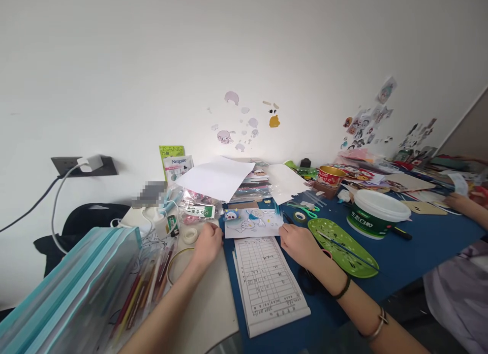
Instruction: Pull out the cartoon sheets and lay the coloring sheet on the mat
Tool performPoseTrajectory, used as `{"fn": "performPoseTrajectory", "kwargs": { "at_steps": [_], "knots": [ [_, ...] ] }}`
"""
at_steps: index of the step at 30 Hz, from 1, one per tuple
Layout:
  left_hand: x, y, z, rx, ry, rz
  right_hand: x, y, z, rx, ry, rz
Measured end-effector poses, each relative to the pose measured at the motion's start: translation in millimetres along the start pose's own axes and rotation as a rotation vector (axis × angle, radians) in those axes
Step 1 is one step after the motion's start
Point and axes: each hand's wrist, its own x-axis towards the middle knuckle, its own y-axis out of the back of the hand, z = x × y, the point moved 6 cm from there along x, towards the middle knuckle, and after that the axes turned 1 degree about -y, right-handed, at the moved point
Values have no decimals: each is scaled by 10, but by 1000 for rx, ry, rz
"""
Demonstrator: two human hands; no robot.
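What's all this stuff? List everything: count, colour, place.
Drawing: one, white and blue, centre
Form pad: one, white, nearer than drawing
Tray: one, green, right of form pad
Tub: one, green-white, right of tray
Scissors: one pair, green-handled, behind tray
Tape roll: one, whitish, left of drawing
Pencils: several, mixed, lower left
Zip case: one, turquoise, left
Loose sheets: two, white, near wall
Stickers: many, mixed, on wall
Clutter: uncountable, mixed, along wall
Other person's hand: one, bare, far right
Left hand: one, bare, drawing's left
Right hand: one, bare, drawing's right
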Motion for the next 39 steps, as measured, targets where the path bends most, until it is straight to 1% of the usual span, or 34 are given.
{"fn": "performPoseTrajectory", "kwargs": {
  "at_steps": [3,5,8,11,17,25,31,36,39],
  "knots": [
    [45,-50,-57,-283,95,-53,-67,43,-26,4,28,63],
    [45,-76,-67,-421,135,-73,-102,59,-37,1,50,106],
    [27,-89,-65,-562,162,-79,-144,72,-51,-3,89,176],
    [20,-91,-68,-632,171,-75,-190,92,-69,-12,123,245],
    [32,-117,-107,-641,189,-103,-323,172,-120,-28,176,338],
    [-25,-54,-80,-653,237,-133,-603,260,-220,-20,216,379],
    [28,-9,-130,-566,254,-113,-813,357,-330,22,258,411],
    [56,27,-136,-496,209,-101,-917,431,-407,66,267,390],
    [50,29,-131,-482,180,-98,-889,513,-348,221,248,292]
  ]
}}
